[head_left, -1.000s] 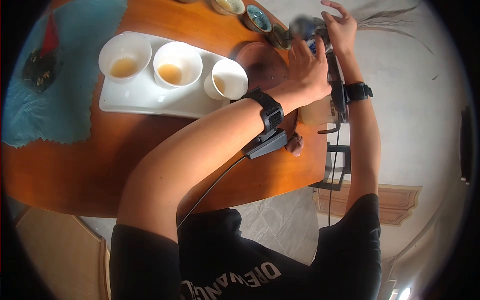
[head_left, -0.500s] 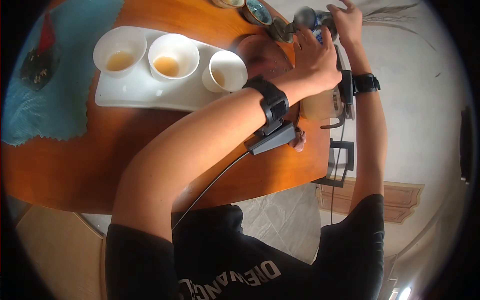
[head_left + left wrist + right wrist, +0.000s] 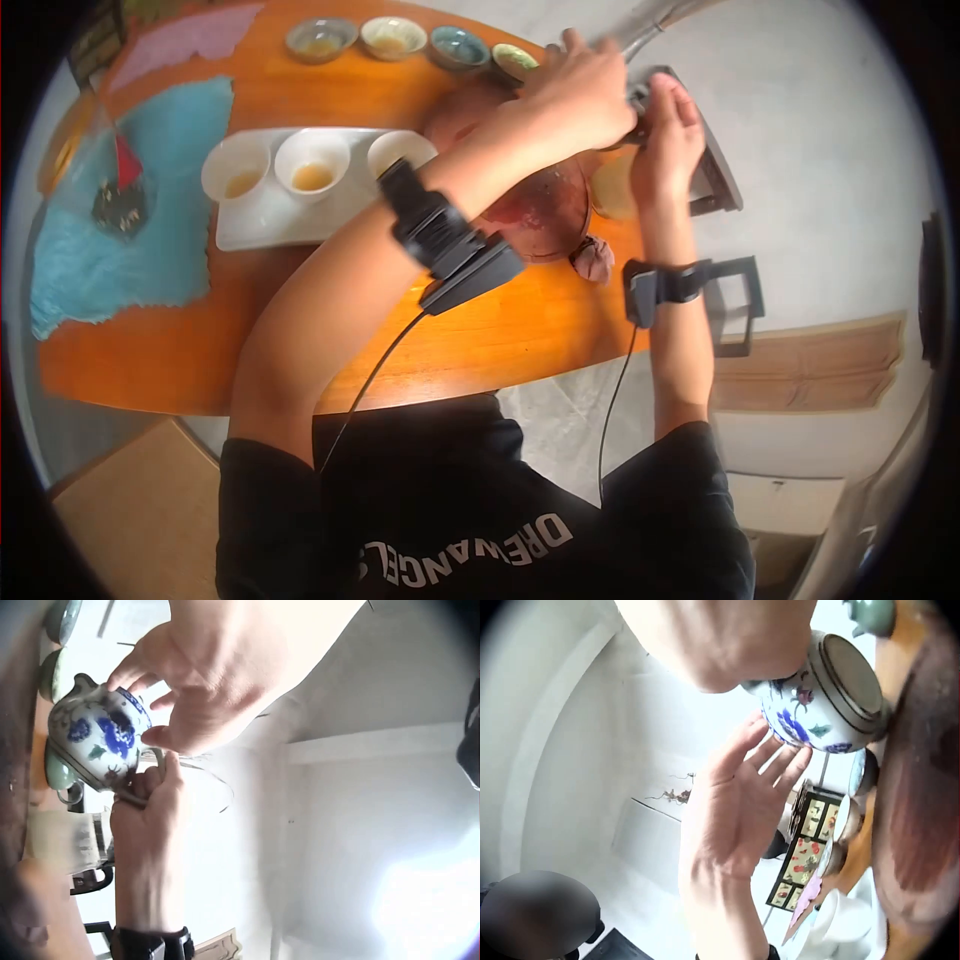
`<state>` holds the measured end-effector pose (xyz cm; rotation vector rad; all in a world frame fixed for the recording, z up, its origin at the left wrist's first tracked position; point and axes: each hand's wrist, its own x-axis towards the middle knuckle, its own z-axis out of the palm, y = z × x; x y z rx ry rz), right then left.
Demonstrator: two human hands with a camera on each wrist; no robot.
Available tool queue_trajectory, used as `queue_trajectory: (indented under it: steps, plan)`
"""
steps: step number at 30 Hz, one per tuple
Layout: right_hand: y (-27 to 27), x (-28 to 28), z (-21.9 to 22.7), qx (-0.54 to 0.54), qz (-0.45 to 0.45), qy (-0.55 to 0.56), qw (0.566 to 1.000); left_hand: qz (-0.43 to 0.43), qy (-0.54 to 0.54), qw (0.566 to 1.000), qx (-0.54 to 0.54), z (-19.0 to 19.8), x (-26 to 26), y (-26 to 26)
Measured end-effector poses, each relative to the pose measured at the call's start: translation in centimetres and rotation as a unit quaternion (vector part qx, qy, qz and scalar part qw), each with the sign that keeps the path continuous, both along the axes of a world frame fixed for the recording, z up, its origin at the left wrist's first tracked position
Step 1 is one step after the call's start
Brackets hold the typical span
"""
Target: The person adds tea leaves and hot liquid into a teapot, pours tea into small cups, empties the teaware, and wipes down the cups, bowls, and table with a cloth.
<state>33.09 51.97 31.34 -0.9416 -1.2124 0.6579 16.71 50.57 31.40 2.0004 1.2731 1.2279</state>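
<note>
Both hands meet at the far right edge of the round wooden table (image 3: 300, 330), around a small white teapot (image 3: 97, 742) with blue flowers painted on it. The teapot is lifted above the table, beside the dark round tray (image 3: 545, 210). The left hand (image 3: 575, 95) comes from above, and its curled fingers (image 3: 139, 667) grip the top of the teapot. The right hand (image 3: 665, 140) has straight, slightly spread fingers (image 3: 769, 761) that touch the side of the teapot. To the left, three white cups (image 3: 312, 162) stand on a white tray (image 3: 260, 225), and four small bowls (image 3: 390, 38) stand in a row at the far edge.
</note>
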Motion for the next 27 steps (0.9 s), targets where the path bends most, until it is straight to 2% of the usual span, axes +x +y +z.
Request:
queue_trajectory:
  steps: [3,5,8,16,20,23,25,26,27]
  plan:
    - [-1.9,-1.6,-3.2,0.024,-0.008,0.095,0.995,0.016,0.072,0.995,0.072,-1.8,-0.5,-1.4]
    - [-3.2,-3.3,-5.4,0.008,-0.008,0.135,0.991,0.018,0.125,0.989,0.072,-3.0,-1.9,-2.8]
    - [-4.9,-5.5,-7.7,0.036,0.050,0.206,0.977,0.008,0.149,0.984,0.099,-4.7,-3.7,-3.9]
    - [-9.3,-6.5,-9.3,0.010,0.124,0.173,0.977,-0.062,0.106,0.981,0.151,-5.6,-6.0,-6.6]
    - [-11.0,-6.1,-10.3,-0.026,0.142,0.150,0.978,-0.077,0.146,0.979,0.121,-5.5,-7.4,-9.1]
    - [-11.9,-5.6,-10.7,-0.047,0.177,0.102,0.978,-0.070,0.186,0.968,0.153,-4.0,-11.2,-12.4]
    - [-12.8,-5.5,-10.6,-0.066,0.184,0.084,0.977,0.052,0.244,0.961,0.118,-2.9,-14.7,-14.4]
    - [-13.0,-5.5,-10.4,-0.079,0.198,0.055,0.975,0.054,0.248,0.960,0.117,-3.4,-16.4,-14.8]
    - [-13.1,-5.2,-10.4,-0.082,0.211,0.052,0.973,0.107,0.250,0.958,0.088,-4.1,-18.1,-15.2]
